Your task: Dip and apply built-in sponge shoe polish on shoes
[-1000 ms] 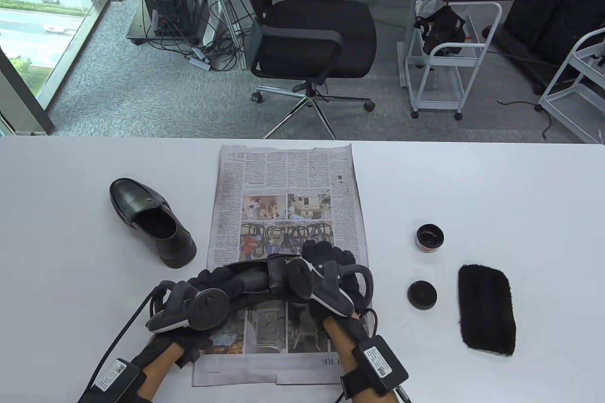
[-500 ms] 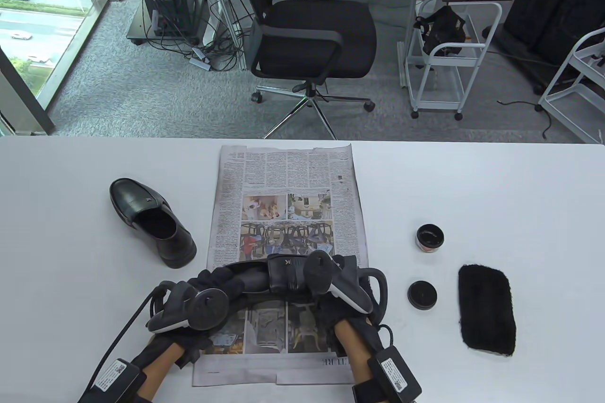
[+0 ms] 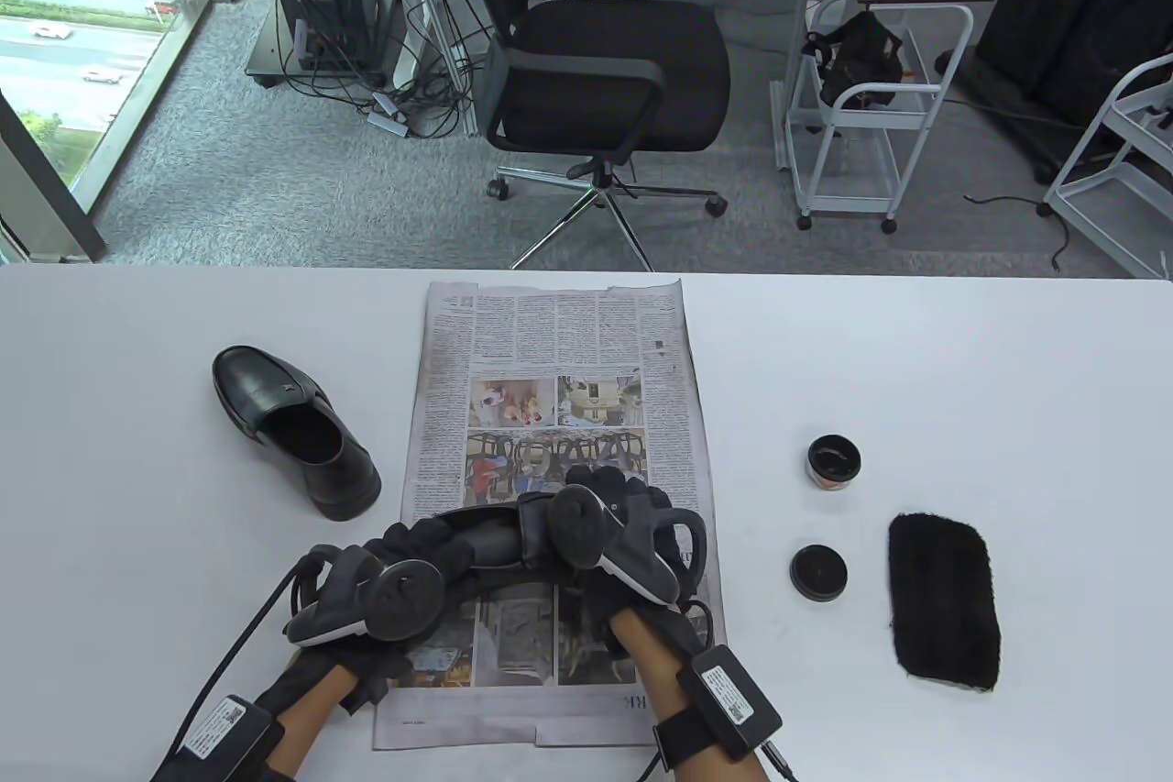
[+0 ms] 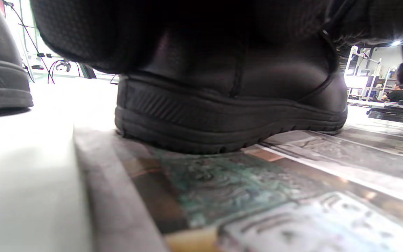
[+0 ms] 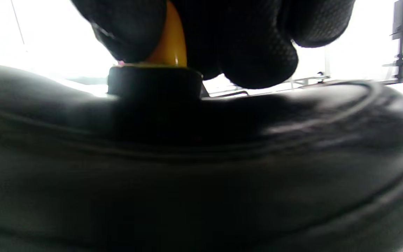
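While the left hand (image 3: 403,576) grips the heel end of a black shoe (image 4: 229,101) lying crosswise on the newspaper (image 3: 550,360), the right hand (image 3: 623,534) works at the shoe's toe end. From the table view the shoe shows only as a dark curve (image 3: 486,534) between the two trackers. The left wrist view shows its sole resting on the printed page, with gloved fingers (image 4: 93,31) curled over the top of the heel. In the right wrist view the right fingers (image 5: 257,45) pinch a sponge applicator (image 5: 156,78): a yellow stem between the fingertips and a black round pad below it, the pad pressed flat against the shoe's leather upper (image 5: 201,157).

A second shoe (image 3: 293,429) stands on the bare tabletop (image 3: 962,342) to the left of the newspaper, toe pointing away from the person, apart from both hands. To the right of the paper sit an open polish tin (image 3: 833,460) and, nearer the person, its lid (image 3: 818,572); the two are near each other but not touching. A black cloth (image 3: 944,600) lies just right of the lid. Beyond the far edge of the tabletop an office chair (image 3: 605,58) stands on grey carpet, with a white cart (image 3: 871,113) to its right.
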Tool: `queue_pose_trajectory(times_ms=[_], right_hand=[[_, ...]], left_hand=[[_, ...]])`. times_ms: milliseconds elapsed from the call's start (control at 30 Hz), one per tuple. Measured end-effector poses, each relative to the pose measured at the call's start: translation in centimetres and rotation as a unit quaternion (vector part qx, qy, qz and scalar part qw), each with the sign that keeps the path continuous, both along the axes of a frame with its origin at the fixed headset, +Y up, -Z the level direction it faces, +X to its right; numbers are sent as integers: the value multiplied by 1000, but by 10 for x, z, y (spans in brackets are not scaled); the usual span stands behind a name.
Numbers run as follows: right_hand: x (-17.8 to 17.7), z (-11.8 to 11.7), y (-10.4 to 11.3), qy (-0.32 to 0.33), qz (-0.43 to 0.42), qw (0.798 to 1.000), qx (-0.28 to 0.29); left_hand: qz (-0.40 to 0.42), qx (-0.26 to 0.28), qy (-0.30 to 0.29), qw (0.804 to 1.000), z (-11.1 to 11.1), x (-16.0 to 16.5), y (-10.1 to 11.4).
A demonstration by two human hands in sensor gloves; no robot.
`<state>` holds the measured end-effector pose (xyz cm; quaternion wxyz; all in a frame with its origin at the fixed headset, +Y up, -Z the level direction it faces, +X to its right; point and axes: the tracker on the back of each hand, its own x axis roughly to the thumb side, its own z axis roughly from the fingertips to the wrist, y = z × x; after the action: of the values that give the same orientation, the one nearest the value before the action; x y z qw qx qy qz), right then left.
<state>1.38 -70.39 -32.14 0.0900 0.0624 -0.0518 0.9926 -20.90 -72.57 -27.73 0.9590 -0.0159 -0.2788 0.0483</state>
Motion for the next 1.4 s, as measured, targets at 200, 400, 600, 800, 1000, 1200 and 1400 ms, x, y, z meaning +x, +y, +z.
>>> queue_pose_trajectory(times_ms=[200,400,600,800,1000,1200,1400], right_hand=[[23,1,3,-44,32,998,-18],[32,12,9,-37,25,997,-63],[14,22,8,16,-91,986,-138],[-14,24,12,89,-135,984,-71],[-24,18,11,87,-65,994,5],[-11,10,2,34,52,998,15],[17,10,5,-23,25,999,-28]], left_hand=[[0,0,1,1000,0,0,0],[1,0,0,1000,0,0,0],[1,0,0,1000,0,0,0],[0,-2,-1,1000,-1,0,0],[0,-2,-1,1000,-1,0,0],[-1,-2,-1,1000,-1,0,0],[0,-3,0,1000,-1,0,0]])
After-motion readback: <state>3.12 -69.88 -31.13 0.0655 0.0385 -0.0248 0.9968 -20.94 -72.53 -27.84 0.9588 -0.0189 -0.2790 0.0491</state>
